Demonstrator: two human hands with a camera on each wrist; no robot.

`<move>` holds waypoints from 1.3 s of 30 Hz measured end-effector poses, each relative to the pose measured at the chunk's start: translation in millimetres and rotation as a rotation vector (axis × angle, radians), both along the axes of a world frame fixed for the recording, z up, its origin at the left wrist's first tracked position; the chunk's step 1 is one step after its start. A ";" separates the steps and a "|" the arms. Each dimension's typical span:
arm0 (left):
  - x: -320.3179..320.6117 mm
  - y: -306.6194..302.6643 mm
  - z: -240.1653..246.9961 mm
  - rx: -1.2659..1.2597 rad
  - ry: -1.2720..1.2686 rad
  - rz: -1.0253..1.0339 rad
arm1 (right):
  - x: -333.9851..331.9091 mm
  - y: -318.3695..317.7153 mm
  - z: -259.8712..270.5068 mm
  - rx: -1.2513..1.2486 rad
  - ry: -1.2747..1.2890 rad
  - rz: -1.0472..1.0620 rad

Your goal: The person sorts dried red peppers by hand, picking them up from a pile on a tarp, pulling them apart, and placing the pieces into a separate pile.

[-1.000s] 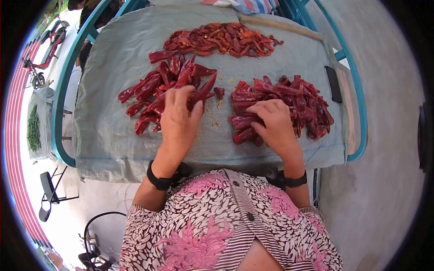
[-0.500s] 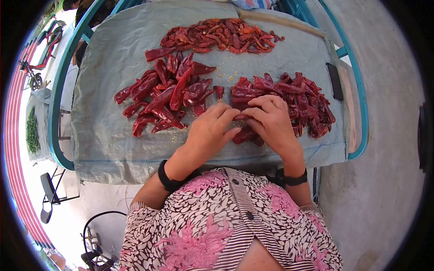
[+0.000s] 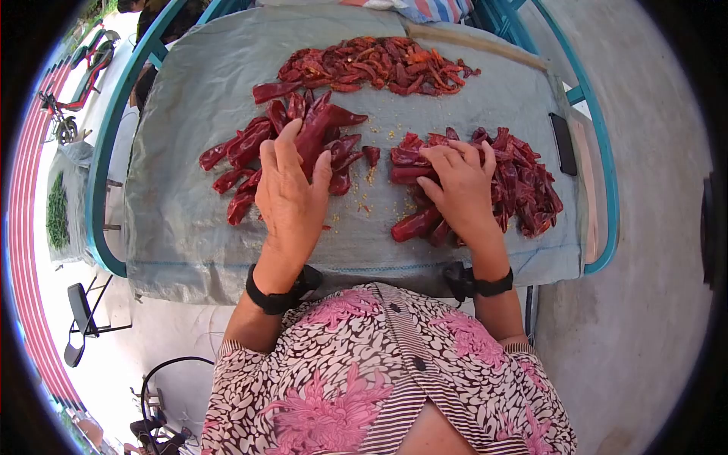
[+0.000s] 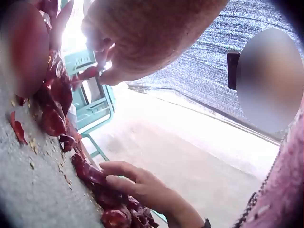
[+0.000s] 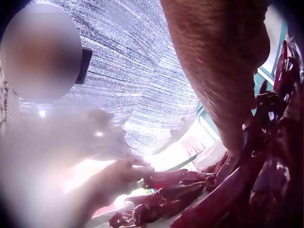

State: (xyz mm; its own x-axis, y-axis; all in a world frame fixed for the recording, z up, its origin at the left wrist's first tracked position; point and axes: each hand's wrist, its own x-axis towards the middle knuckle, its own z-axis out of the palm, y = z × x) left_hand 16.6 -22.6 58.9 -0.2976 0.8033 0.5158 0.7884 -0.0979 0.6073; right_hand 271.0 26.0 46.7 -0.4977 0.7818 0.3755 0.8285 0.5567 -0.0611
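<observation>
At the left pile of glossy dark-red peppers (image 3: 246, 144), my left hand (image 3: 288, 189) has its fingers and thumb spread on either side of a large pepper (image 3: 315, 136). In the left wrist view, light shows between the thumb and fingers of that left hand (image 4: 142, 38). Over the near left side of the right pile (image 3: 523, 182), my right hand (image 3: 462, 186) lies with its fingers spread and fingertips on the peppers. Seen from the left wrist, the fingers of the right hand (image 4: 142, 187) lie fairly straight along a pepper (image 4: 88, 171).
Smaller dried red peppers (image 3: 371, 64) form a long heap at the back. A short pepper piece (image 3: 371, 155) and scattered yellow seeds (image 3: 364, 206) lie between the piles. A phone (image 3: 563, 144) rests near the right edge; teal rails (image 3: 591, 152) border the woven grey sheet (image 3: 189, 250).
My left hand went from the left pile to beside my right hand, then back over the left pile. A pepper near both hands has left the right pile; my right hand shifted slightly farther forward.
</observation>
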 end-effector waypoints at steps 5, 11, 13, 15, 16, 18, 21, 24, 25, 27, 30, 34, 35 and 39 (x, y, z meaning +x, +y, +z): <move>12.0 -4.8 -7.9 -0.017 -0.014 -0.213 | -4.1 1.6 4.9 -0.084 0.002 0.015; 29.3 -7.8 -17.1 -0.074 -0.038 -0.520 | -1.1 8.1 4.1 -0.097 0.052 0.058; 30.4 -5.7 -14.5 -0.054 0.023 -0.538 | -0.6 9.0 10.6 -0.111 0.062 0.080; 33.1 -0.9 -7.7 0.042 0.116 -0.537 | -1.8 6.4 17.1 -0.141 0.123 0.140; 34.6 -0.8 -4.8 0.037 0.145 -0.528 | -2.2 4.5 19.2 -0.156 0.154 0.168; 37.3 -1.8 -1.3 0.025 0.202 -0.512 | -2.7 1.0 21.2 -0.206 0.209 0.229; 36.1 -1.5 -12.9 -0.148 0.179 -0.596 | -2.8 -2.4 22.4 -0.263 0.246 0.267; 36.3 -4.4 -19.7 -0.216 0.051 -0.605 | -5.2 -7.8 25.0 -0.187 0.266 0.197; 36.5 -6.2 -19.4 -0.225 0.015 -0.566 | -6.1 -9.8 25.7 -0.140 0.273 0.163; 34.1 -8.9 -17.8 -0.240 -0.053 -0.478 | 3.0 -12.6 25.5 -0.181 0.272 0.136; 25.1 -6.0 -17.0 -0.182 -0.114 -0.420 | 11.6 -22.8 27.3 -0.238 0.231 0.159; 25.2 -2.4 -18.7 -0.213 -0.087 -0.318 | 12.7 -39.9 22.5 -0.333 0.077 0.212; 27.0 -0.2 -18.0 -0.227 -0.075 -0.291 | 11.6 -41.9 21.4 -0.350 0.043 0.218; 26.3 16.8 -9.2 -0.304 -0.055 -0.211 | 9.2 -44.2 13.4 -0.290 0.032 0.220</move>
